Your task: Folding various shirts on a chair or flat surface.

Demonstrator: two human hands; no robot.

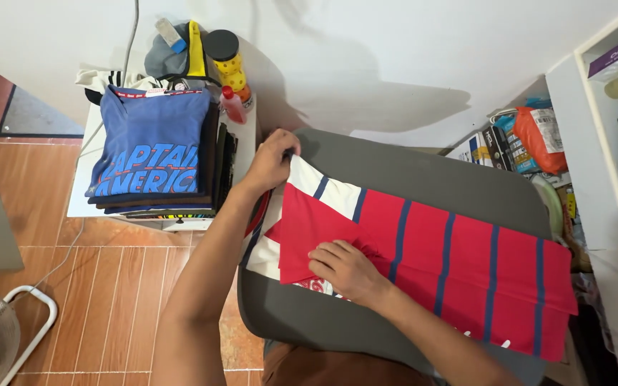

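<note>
red shirt w/ dark blue stripes (459,257) lies flat on the grey table top (423,171), right in front. long way of the shirt runs from upper left, by the white collar part, down to lower right, past the table edge. striped end sits far off to the right, well away from both hands.

left hand (272,161) sits at the far left top corner of the shirt, fingers curled shut, pinching the white edge of the cloth there. looks like a tight grip, thumb hidden under the cloth so can't tell all of it.

right hand (348,270) lies near the mid-left of the shirt, palm down, fingers bent a bit and spread, pressing on the folded red flap. not gripping, just holding it flat, as far as can be seen.

both hands sit on the left end of the shirt, left one farther off & higher, right one nearer the body. fold line runs btw them.

to the left, on a small white stand (80,204), a pile of folded shirts w/ a blue one on top (148,143). behind it, a red bottle (232,106) & a yellow jar w/ black lid (227,61). wood-look floor (109,300) below.
</note>
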